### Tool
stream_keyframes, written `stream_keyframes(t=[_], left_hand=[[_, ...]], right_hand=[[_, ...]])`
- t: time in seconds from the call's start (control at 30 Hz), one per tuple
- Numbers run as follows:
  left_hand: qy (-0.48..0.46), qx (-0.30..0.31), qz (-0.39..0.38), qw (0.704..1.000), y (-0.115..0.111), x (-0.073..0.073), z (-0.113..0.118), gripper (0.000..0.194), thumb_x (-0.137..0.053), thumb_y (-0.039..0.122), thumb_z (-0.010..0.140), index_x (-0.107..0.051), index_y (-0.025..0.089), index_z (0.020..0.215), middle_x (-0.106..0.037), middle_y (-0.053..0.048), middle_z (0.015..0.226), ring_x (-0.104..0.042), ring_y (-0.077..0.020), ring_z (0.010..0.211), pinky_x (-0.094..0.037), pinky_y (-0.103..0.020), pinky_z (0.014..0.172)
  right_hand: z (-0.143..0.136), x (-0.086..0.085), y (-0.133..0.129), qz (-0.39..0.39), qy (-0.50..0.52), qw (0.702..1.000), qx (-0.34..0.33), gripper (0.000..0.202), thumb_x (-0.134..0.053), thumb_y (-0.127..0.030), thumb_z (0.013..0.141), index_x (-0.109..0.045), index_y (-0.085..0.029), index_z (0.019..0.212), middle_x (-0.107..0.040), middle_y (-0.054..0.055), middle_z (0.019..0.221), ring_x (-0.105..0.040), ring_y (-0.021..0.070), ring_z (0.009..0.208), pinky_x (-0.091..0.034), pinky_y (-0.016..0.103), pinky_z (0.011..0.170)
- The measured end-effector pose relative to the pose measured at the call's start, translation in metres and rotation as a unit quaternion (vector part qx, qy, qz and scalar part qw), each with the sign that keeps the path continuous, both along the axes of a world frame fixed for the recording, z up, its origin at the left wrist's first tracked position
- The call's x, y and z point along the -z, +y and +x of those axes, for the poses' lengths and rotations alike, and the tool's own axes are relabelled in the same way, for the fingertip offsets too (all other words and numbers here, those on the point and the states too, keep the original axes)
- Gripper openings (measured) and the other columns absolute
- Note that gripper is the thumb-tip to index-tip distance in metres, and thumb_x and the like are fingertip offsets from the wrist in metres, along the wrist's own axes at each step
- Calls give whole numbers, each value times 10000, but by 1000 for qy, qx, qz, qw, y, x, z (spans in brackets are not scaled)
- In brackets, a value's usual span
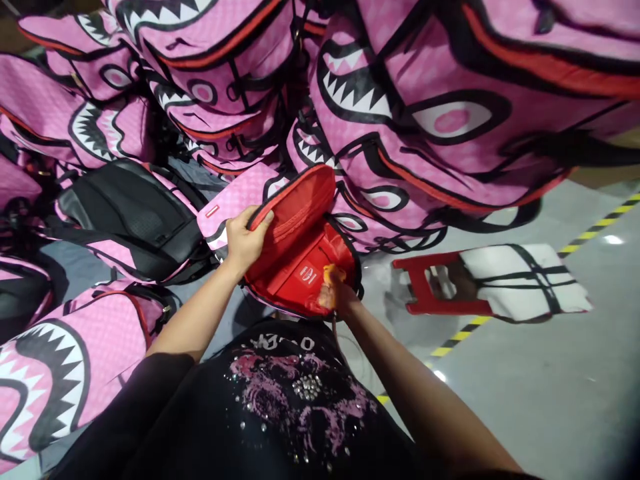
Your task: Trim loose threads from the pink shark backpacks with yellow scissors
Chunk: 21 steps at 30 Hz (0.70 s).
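A small pink bag (pixel 300 273) with a red lining lies unzipped in front of my body. My left hand (pixel 245 240) is closed round the edge of its raised flap (pixel 303 200), thumb on the red inner side. Inside the opening, my right hand (pixel 337 297) is closed on a small orange tool (pixel 333 275); its working end is hidden, so I cannot tell its kind. A thin cord hangs below that hand. White print shows on the red lining near the orange tool.
Pink shark-face backpacks (pixel 450 113) are piled high ahead and to the left. A black-backed backpack (pixel 133 213) lies left of my left hand. On the grey floor at right stands a red stool (pixel 435 283) with a white strapped pad (pixel 530 280), beside yellow-black tape (pixel 460 335).
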<state>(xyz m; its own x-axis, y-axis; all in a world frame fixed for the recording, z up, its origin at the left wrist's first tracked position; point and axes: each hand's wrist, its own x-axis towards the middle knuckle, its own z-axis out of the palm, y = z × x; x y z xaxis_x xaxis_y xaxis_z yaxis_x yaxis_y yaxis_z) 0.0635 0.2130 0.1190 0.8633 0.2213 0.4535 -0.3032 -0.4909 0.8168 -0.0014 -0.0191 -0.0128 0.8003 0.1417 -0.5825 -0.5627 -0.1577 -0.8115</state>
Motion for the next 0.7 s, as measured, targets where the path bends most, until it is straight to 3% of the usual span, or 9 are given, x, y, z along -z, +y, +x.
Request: stream_keyframes(t=[0.13,0.2,0.27,0.37,0.47,0.57,0.63,0.7], left_hand=[[-8,3,32,999,8,5,1,433,-574,564,852,-650,158,724,-493,42,542,-414,-76,489,-338,-205,502],[-43,-19,49,998,16,3,1,445,-546,572,871,-642,160,730,-470,47,531,-403,-71,476,-335,-206,504],[-94,-31,73,992,22,0,1,438,-532,567,884,-641,164,755,-471,46,537,-418,-73,481,-349,-210,526],[-156,9,130,979,28,-4,2,416,-547,561,877,-646,168,784,-540,22,588,-477,-89,516,-373,-227,558],[-173,43,170,969,29,-4,9,416,-528,555,891,-645,169,789,-596,-5,638,-527,-104,550,-391,-241,584],[-155,45,193,968,30,-1,17,447,-495,580,899,-652,170,816,-616,-17,663,-560,-121,584,-414,-256,621],[-122,45,202,971,29,3,15,428,-487,557,912,-655,169,850,-637,-29,704,-587,-135,627,-434,-269,655],[-102,22,198,975,23,9,-3,361,-508,497,918,-656,169,954,-673,-59,827,-627,-167,754,-457,-304,740]], right_hand=[[4,4,27,162,77,983,-28,586,-477,-799,766,-407,-226,668,-226,-103,495,-186,61,409,-273,188,384],[1,4,35,291,129,947,-33,539,-608,-733,737,-466,-214,725,-169,-130,482,-100,49,397,-219,165,361],[-3,6,38,364,164,916,-22,521,-655,-700,729,-467,-214,731,-148,-140,457,-75,47,383,-207,156,349],[-1,7,39,318,187,928,-48,557,-683,-712,695,-430,-217,664,-221,-130,424,-162,44,350,-237,167,341],[8,0,34,224,146,953,-144,542,-662,-682,744,-433,-216,588,-338,-84,399,-295,62,341,-269,198,348],[24,-21,23,66,65,961,-261,551,-538,-682,839,-456,-218,552,-416,-41,384,-379,84,359,-318,217,383],[42,-38,15,-12,64,947,-314,520,-580,-641,835,-477,-210,562,-448,-37,394,-394,86,361,-317,220,381],[64,-54,10,-84,53,938,-332,471,-681,-566,798,-503,-191,576,-465,-39,409,-399,83,358,-302,220,370]])
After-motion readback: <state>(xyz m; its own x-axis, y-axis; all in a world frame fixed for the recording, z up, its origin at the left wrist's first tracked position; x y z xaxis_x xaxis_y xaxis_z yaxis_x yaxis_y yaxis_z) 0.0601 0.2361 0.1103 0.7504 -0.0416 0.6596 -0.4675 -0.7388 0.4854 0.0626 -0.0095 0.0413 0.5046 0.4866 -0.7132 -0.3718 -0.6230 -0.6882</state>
